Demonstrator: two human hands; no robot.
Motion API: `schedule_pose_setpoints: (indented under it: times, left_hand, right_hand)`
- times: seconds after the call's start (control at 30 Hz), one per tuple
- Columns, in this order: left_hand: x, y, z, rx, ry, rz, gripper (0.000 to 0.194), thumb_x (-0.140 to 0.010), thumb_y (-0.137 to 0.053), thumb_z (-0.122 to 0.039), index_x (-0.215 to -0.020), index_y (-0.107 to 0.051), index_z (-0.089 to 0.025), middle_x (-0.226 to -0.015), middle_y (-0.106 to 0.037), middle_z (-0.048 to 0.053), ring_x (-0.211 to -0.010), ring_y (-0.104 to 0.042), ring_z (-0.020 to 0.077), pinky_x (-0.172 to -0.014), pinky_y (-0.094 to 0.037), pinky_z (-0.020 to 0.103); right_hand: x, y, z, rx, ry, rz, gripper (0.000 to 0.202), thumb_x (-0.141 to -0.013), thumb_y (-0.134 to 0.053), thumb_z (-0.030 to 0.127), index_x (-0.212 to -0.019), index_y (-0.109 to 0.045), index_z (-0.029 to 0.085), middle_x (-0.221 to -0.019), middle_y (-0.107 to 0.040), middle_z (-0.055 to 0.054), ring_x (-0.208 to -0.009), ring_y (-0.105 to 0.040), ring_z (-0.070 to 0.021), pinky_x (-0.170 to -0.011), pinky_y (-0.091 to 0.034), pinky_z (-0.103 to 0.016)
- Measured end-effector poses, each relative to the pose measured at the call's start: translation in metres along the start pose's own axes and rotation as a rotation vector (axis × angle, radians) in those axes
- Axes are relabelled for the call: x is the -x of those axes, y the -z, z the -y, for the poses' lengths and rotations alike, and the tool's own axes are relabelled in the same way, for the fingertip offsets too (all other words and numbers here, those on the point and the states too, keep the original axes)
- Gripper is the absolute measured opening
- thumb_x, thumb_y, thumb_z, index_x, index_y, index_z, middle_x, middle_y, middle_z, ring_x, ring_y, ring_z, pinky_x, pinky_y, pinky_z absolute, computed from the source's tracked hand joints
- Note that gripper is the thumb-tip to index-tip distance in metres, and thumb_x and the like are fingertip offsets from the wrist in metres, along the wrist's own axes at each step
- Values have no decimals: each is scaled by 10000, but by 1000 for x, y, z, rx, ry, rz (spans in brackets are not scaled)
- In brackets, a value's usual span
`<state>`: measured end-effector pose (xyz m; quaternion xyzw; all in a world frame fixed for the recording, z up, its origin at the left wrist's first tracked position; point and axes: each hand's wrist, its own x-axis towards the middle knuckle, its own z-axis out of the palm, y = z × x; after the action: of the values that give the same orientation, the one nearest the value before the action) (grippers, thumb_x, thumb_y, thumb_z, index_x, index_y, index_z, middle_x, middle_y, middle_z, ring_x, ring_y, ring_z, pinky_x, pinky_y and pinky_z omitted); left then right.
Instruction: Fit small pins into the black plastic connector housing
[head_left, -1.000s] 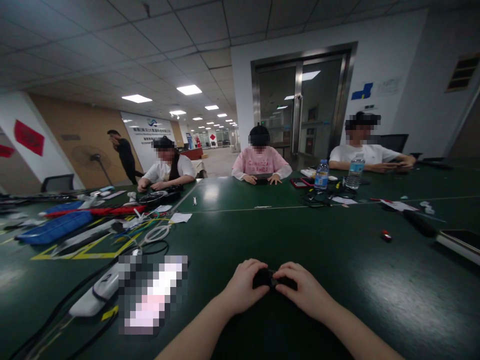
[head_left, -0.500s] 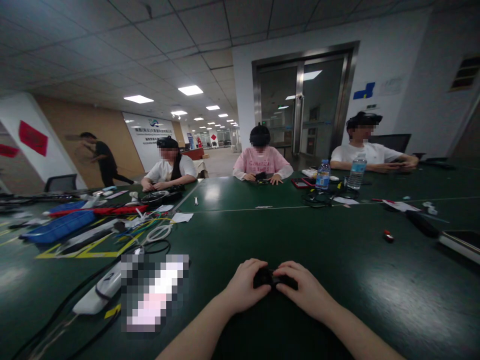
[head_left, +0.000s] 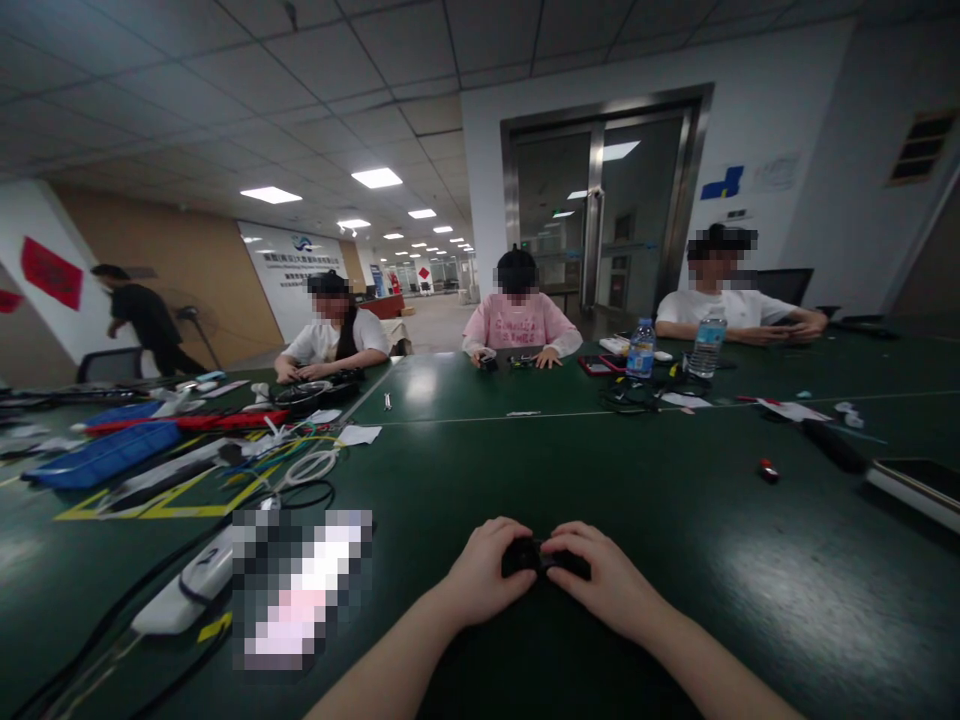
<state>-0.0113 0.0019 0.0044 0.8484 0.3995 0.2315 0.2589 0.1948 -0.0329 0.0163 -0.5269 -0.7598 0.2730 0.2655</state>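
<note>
My left hand [head_left: 486, 576] and my right hand [head_left: 600, 580] rest side by side on the dark green table [head_left: 675, 520] near its front edge. Both are closed around a small black object [head_left: 534, 556] held between them; only its top shows between the fingers, so its shape is unclear. My forearms reach in from the bottom of the view.
A white power strip [head_left: 184, 590] with black cables lies at the left, beside a blurred patch. Blue trays [head_left: 105, 452], coloured wires and tools crowd the far left. Two water bottles [head_left: 642, 348] stand across the table, where three people sit. A small red item [head_left: 766, 470] lies right.
My hands and the black object have stayed almost still. A person in black in the background has walked to the left. The view shifted slightly.
</note>
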Motion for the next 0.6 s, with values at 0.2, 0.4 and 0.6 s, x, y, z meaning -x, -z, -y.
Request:
schedule_pose_setpoints:
  times: [0.2,0.4,0.6]
  left_hand:
    - [1,0,1,10,0,-1,456,-726,-630,-306,-1161,-513,-236,-1171,-545,59,-1081,-488,230,-949,-384,378]
    - [0,0,0,-19,1,8,394,-733,-618,-293,-1115,-540,-231,-1157,-548,61,-1071,-494,228,-935,-390,372]
    - [1,-1,0,-25,-8,-5,402,-723,-625,-282,-1112,-540,-230,-1147,-553,59,-1058,-500,226,-934,-388,368]
  right_hand:
    - [-1,-1,-2,-11,-7,5,220,-784,-591,291,-996,-650,299,-1108,-573,-11,-1048,-532,-215,-906,-416,-362]
    - [-1,-2,-3,3,9,1,221,-774,-599,292,-989,-647,300,-1089,-582,-11,-1036,-534,-212,-899,-416,-364]
    - [-2,-2,-5,27,14,-3,242,-762,-607,299,-1001,-642,295,-1103,-587,-19,-1048,-527,-225,-918,-397,-383]
